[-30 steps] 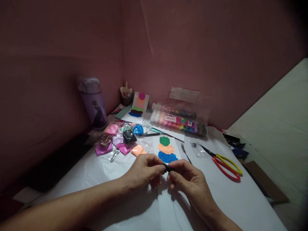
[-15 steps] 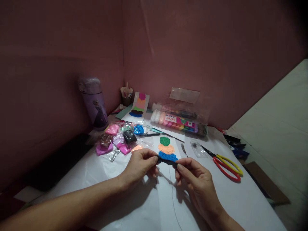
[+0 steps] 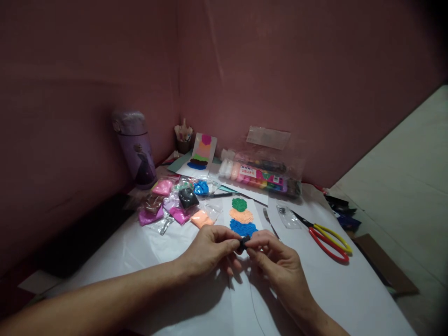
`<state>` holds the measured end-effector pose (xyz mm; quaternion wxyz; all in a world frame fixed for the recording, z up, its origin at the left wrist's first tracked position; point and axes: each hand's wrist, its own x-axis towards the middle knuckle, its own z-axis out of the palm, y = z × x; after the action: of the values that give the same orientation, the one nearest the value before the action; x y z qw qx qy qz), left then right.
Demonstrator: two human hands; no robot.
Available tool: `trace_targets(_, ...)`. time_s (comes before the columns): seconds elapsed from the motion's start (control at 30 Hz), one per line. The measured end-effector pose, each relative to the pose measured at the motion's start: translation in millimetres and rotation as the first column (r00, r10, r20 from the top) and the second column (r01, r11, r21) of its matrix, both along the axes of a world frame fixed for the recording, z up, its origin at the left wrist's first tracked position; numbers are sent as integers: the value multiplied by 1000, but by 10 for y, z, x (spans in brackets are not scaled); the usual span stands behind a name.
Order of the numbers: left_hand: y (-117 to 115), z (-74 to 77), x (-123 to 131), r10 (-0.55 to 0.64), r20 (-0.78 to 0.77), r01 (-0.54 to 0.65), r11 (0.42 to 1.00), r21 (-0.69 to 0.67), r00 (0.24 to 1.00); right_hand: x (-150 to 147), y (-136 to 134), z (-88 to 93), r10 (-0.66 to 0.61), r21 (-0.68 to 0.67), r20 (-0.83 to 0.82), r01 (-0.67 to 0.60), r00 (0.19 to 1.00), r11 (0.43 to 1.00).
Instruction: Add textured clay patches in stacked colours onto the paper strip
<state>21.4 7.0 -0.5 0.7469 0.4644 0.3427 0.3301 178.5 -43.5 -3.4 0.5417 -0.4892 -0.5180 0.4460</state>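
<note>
The left hand [image 3: 210,249] and right hand [image 3: 276,261] both pinch the black clay lump [image 3: 242,243] at their fingertips, just over the tabletop [image 3: 350,289], near the blue patch [image 3: 244,228]; I'd work it with light, even squeezes so it doesn't tear

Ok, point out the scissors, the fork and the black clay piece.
scissors [image 3: 315,228], head view, where the handles join the blades.
fork [image 3: 269,222], head view, the neck just below the tines.
black clay piece [image 3: 242,243], head view, its exposed middle.
</note>
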Motion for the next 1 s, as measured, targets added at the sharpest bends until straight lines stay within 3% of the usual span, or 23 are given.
trace_targets(0.2, -10, -31, -23, -58, -69, 62, 996, 70, 996, -8, -54, -20, 12, -74, 9, -11, 1000, 997)
trace_targets(0.37, -3, -7, -21, -53, -70, 60, 994, 94, 996, 45, -54, -34, -134, 164, 256, 94, 957, 982)
trace_targets(0.5, -2, -14, -9, -71, -41, 74, 994, 78, 997, 24, -44, -5, -32, 173, 359, -32, 933, 984)
trace_targets(0.63, -14, -9, 4, -56, -83, 64, 993, 104, 995, -14, -70, 26, -9, 196, 395, -74, 919, 978)
trace_targets(0.73, -22, 16, 22, 5, -110, 8, 993, 115, 994, -22, -68, 32, -46, 173, 381, -23, 923, 985)
trace_targets(0.9, 22, 66, 14, 159, -88, -147, 981, 129, 983, 21, 10, 38, -246, 51, 169, 241, 954, 969)
trace_targets(1.0, 69, 74, -28, 178, -74, -169, 979, 116, 981, 60, 60, 51, -255, -40, 81, 259, 964, 965)
